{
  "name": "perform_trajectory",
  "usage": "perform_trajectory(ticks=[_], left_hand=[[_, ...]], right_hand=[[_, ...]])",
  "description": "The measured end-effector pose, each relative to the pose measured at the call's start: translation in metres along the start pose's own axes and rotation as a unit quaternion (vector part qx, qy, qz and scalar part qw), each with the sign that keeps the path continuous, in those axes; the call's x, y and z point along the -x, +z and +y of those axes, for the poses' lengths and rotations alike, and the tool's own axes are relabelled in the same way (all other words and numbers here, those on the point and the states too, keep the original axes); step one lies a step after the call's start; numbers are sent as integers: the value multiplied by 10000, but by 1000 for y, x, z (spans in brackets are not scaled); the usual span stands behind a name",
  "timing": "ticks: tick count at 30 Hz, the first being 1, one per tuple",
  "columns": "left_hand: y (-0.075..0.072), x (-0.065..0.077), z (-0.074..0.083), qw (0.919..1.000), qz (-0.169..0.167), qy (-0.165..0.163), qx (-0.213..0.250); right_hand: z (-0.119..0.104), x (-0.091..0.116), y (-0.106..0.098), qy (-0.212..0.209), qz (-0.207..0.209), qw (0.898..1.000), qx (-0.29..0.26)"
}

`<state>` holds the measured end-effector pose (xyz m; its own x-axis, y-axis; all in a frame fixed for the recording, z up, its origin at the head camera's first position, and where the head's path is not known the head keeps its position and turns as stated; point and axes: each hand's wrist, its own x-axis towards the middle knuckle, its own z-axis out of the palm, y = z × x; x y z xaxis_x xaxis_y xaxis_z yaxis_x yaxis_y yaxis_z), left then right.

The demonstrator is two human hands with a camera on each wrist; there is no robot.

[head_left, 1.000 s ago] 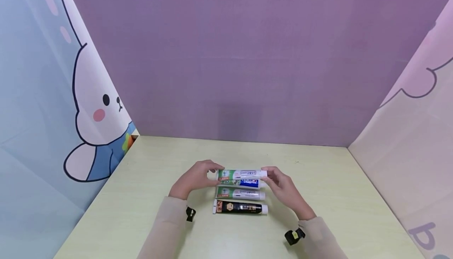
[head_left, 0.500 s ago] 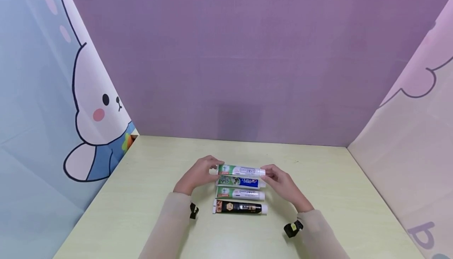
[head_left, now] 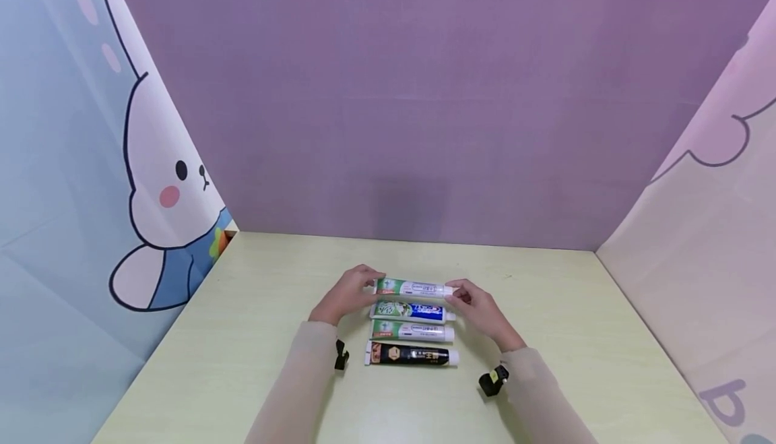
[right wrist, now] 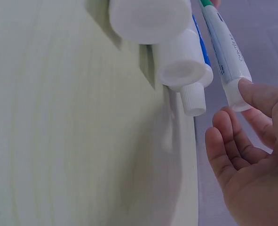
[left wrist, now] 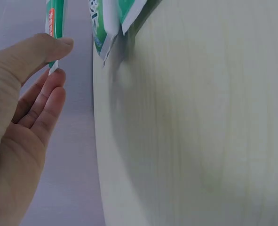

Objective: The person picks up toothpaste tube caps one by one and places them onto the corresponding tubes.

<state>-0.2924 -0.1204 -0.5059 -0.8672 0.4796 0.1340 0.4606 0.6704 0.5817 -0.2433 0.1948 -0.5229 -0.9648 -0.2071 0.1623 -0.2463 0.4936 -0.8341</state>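
Observation:
Both hands hold a green-and-white toothpaste tube crosswise by its two ends. At its flat tail, the left hand pinches with thumb and fingers, as the left wrist view also shows. The right hand has thumb and fingers at the white cap. In front of it, a green-and-blue toothpaste tube lies on the table, followed by another green-and-white toothpaste tube and a black toothpaste tube nearest the person. All lie roughly parallel, caps to the right.
The pale wooden table ends at a purple backdrop behind. A blue cloth with a printed rabbit hangs on the left, and a pale printed cloth on the right.
Both hands have carried the held toothpaste tube away from the person. It first overlapped the green-and-blue tube; now that tube shows fully, with a gap between them. The other tubes stay put.

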Motion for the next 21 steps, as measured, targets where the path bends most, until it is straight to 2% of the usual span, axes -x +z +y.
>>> perform_trajectory(ticks=[15, 21], left_hand=[[14, -3, 0, 9971, -3, -281, 704], [22, -5, -4, 9963, -42, -406, 761]], right_hand=[[10, -8, 5, 570, -44, 9983, -71], [14, -10, 9, 757, -40, 9971, 95]])
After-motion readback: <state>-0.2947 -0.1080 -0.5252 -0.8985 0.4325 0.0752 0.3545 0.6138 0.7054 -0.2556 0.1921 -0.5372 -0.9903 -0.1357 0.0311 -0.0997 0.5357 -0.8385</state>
